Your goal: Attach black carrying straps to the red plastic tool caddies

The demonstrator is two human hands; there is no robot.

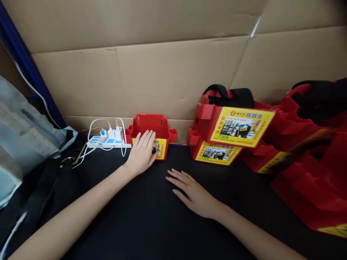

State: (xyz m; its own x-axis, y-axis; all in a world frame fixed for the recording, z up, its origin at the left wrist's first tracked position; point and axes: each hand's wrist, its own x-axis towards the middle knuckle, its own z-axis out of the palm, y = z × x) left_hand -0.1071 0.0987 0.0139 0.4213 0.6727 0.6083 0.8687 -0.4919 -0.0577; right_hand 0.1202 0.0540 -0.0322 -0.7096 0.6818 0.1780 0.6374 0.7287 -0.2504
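Note:
A small red plastic tool box [157, 127] with a yellow label stands upright at the back of the black table, against the cardboard wall. My left hand [141, 152] rests on its front face, fingers stretched and together, covering part of the label; it grips nothing that I can see. My right hand [192, 193] lies flat on the black table surface [151, 216], fingers spread, holding nothing, a short way in front and to the right of the box.
A white power strip [108, 141] with plugged chargers and white cables sits left of the box. Stacked red boxes with yellow labels [230, 130] and black handles fill the right side [311, 162]. A grey bag [24, 133] lies at the left. A cardboard wall [173, 65] stands behind.

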